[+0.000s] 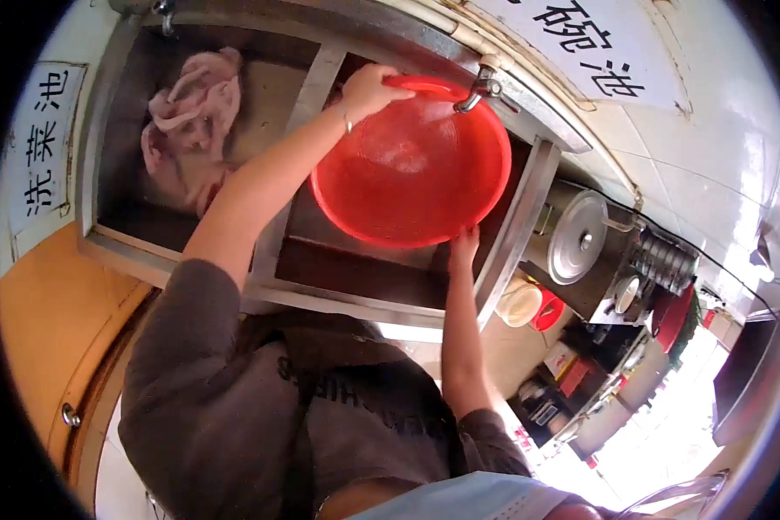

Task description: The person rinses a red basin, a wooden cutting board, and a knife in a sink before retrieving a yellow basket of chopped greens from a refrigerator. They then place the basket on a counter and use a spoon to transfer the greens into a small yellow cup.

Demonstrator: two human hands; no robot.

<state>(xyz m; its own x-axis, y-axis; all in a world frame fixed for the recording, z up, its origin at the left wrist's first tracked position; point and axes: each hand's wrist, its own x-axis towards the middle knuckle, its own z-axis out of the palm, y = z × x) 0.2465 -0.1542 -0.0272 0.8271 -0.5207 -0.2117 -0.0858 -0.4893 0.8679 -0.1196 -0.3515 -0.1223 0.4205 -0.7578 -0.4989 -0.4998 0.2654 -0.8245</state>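
A large red basin (390,191) is held over the right-hand sink compartment, under a metal tap (481,89) from which water runs into it. My left hand (370,90) grips the basin's rim at the upper left, its fingers hooked over the edge. At the lower right of the rim, my right hand (464,243) holds the basin from outside, most of its fingers hidden behind it. Pale pink meat-like pieces (195,113) lie in the left sink compartment.
The steel sink frame (308,104) divides the two compartments. To the right are a large lidded pot (578,237), a cream bucket (518,303) and a red bucket (548,309). A second tap (165,13) is at the upper left, and an orange cabinet (69,312) stands at left.
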